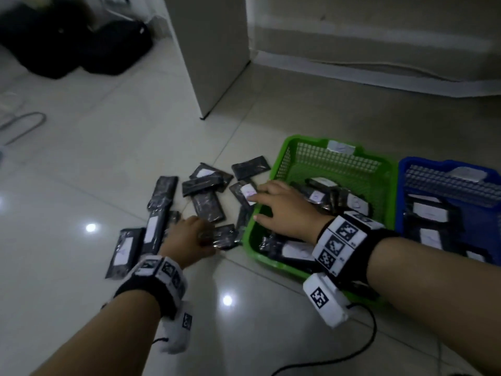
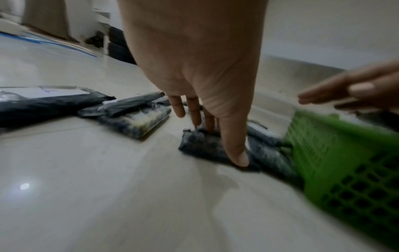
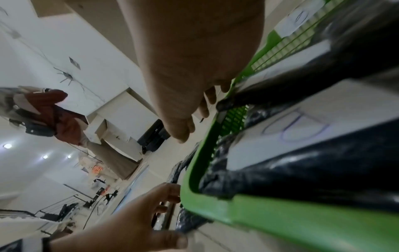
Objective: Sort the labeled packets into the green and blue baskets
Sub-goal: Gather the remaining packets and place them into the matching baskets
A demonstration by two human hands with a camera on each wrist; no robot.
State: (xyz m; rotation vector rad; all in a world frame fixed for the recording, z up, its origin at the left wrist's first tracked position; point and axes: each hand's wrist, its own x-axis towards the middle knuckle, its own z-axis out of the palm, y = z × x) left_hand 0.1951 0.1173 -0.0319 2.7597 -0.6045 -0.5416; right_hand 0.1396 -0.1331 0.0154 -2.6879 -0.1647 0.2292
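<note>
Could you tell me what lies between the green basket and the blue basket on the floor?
Nothing, as far as the head view shows: the green basket and the blue basket stand side by side, rims close or touching, with barely any floor between.

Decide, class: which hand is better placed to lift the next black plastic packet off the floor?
Left. The left hand already pinches a black plastic packet lying beside the green plastic basket; the right hand hovers open, holding nothing.

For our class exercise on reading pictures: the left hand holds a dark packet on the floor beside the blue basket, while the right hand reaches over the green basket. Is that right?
Not quite. The left hand holds the dark packet on the floor beside the green basket, not the blue basket, which stands on the green one's far side. The head view shows it. The right hand does reach over the green basket.
</note>
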